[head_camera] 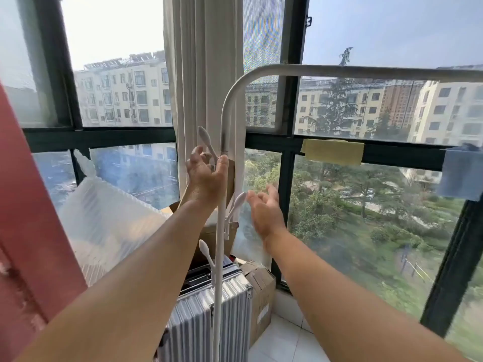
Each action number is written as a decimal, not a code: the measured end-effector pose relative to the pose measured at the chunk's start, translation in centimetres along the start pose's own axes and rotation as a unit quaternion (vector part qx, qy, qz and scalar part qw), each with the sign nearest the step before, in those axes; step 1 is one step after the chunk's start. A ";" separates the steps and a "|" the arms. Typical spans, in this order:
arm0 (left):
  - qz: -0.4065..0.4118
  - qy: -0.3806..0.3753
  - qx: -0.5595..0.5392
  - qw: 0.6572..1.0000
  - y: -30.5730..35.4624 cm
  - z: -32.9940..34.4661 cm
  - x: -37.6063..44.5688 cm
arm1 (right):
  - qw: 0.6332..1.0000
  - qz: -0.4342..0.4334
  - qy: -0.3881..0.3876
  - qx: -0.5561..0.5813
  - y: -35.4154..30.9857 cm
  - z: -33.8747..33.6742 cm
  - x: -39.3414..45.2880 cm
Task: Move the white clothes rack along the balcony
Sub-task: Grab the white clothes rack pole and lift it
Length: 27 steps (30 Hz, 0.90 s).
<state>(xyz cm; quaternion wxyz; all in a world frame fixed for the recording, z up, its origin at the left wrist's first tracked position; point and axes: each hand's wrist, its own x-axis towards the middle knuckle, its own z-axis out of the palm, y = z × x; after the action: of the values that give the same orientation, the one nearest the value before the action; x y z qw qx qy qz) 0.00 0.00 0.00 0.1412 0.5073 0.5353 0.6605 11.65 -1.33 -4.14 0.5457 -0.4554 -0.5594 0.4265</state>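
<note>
White tubular clothes rack [222, 205] at frame centre: a vertical post with spoon-shaped hooks, bending at upper centre into a top bar that runs off the right edge. Its foot is cut off at the bottom edge. Left hand [205, 173], fingers spread, thumb against the post, not closed on it. Right hand [265, 212], motion-blurred, is unclenched just right of the post.

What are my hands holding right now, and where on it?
Nothing is gripped. The left hand is open, thumb touching the white clothes rack upright below its bend. The right hand is open beside a side hook, apart from it.
</note>
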 end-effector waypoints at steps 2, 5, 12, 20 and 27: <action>-0.017 -0.044 -0.004 0.999 -0.1 0.1 0.4 | 1.000 0.010 -0.018 -0.003 0.3 0.9 0.2; -0.035 -0.090 -0.036 0.995 -0.7 0.3 1.0 | 0.998 0.040 -0.051 0.018 1.2 2.1 0.2; -0.030 -0.098 -0.050 0.993 -0.9 0.9 1.5 | 0.995 0.046 -0.062 -0.069 3.8 4.5 1.5; -0.026 -0.115 -0.088 0.989 -0.9 2.3 1.2 | 0.997 0.007 -0.012 -0.081 6.0 4.5 2.6; -0.023 -0.116 -0.105 0.987 -0.5 5.3 0.7 | 0.994 -0.011 0.003 -0.104 6.7 1.7 3.7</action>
<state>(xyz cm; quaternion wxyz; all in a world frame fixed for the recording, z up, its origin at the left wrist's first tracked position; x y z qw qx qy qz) 3.88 3.65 -0.55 0.2701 0.5507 0.4542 0.6461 10.26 3.81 -9.95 0.5018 -0.5047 -0.6043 0.3581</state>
